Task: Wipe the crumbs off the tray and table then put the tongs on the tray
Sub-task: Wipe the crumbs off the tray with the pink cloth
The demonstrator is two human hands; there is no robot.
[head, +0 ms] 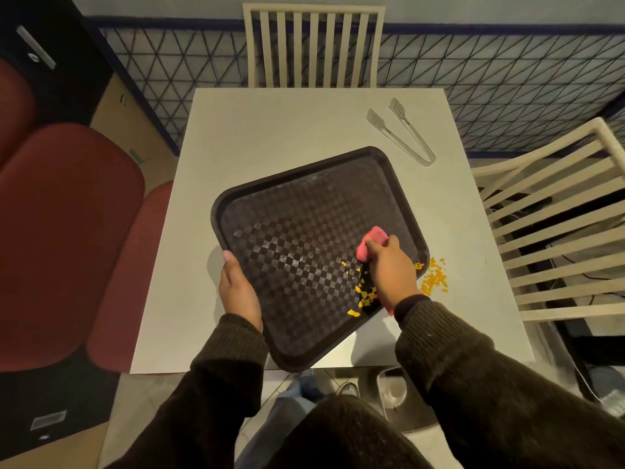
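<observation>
A dark checkered tray point(291, 211) lies turned like a diamond on the white table point(270, 130), its near corner past the table's front edge. My left hand point(238, 289) grips the tray's left rim. My right hand point(390, 270) is shut on a pink cloth point(370, 243) pressed on the tray's right side. Yellow crumbs point(363, 296) lie on the tray by that hand, and more crumbs point(434, 279) are scattered on the table just right of the tray. Clear plastic tongs point(402, 132) rest on the table at the far right, apart from the tray.
A cream slatted chair point(313, 45) stands at the table's far side and another chair point(558, 231) at the right. Red cushioned seats point(67, 231) are at the left. A metal bin point(394, 390) sits on the floor below the table's front edge.
</observation>
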